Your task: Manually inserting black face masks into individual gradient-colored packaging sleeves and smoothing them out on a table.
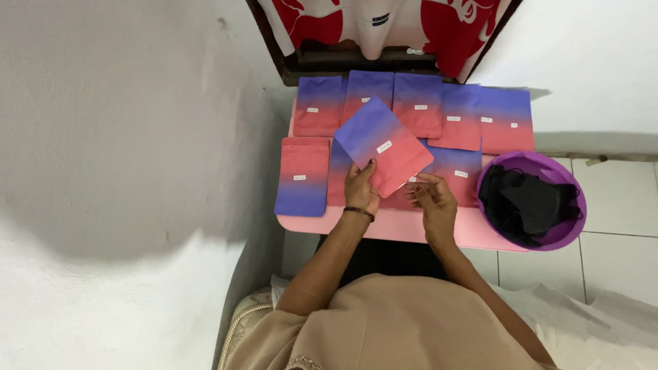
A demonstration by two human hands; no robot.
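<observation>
Pinching a purple-to-pink pouch (384, 145) by its lower edge, the left hand (360, 191) grips firmly while the right hand (432, 199) steadies its corner, fingers closed, above the pink surface (397, 226).

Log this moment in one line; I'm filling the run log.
left hand: holds raised pouch | right hand: at pouch's lower edge | purple bowl: dark items

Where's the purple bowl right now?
In the head view, the purple bowl sits at the pink table's right end, right of the right hand, with black fabric inside.
</observation>
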